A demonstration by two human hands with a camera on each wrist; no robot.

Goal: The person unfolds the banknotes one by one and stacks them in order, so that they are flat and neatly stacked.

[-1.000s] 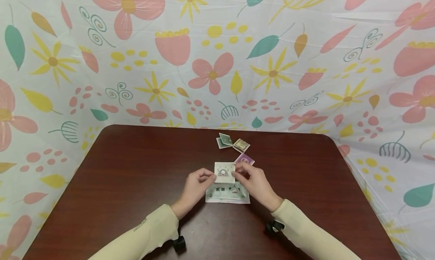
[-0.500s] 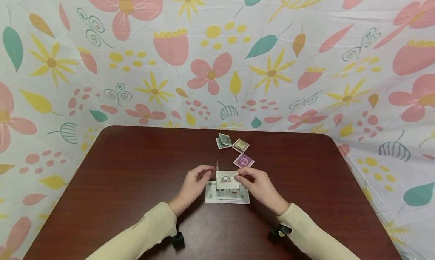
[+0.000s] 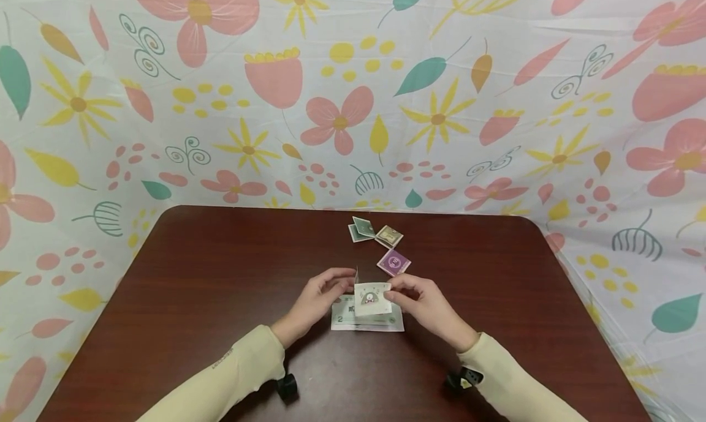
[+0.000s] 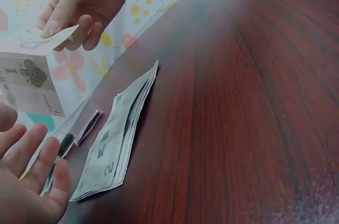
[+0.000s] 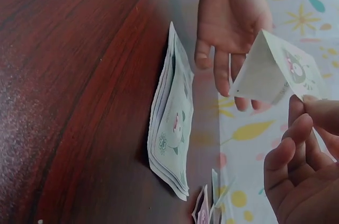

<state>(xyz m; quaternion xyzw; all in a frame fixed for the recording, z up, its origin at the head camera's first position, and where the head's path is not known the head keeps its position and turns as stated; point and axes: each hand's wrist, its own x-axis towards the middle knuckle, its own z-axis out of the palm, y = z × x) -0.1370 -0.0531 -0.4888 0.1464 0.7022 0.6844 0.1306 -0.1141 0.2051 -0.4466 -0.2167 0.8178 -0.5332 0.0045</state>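
Note:
A small pale play banknote, creased in the middle with a penguin-like figure on its face, is held up above the table. My right hand pinches its right edge between thumb and fingers. Its other half folds back toward the left hand in the right wrist view. My left hand is beside that folded half, with fingers loosely extended. Below lies a stack of pale green notes marked 2, several layers thick and slightly bowed.
Further back on the dark wooden table lie a folded purple note, a folded brownish note and a half-open folded green note. A floral cloth hangs behind the table.
The held note has moved from flat between both hands, slightly right and nearer the body; its left half now folds back. The left hand has let go of it; the right hand still pinches it.

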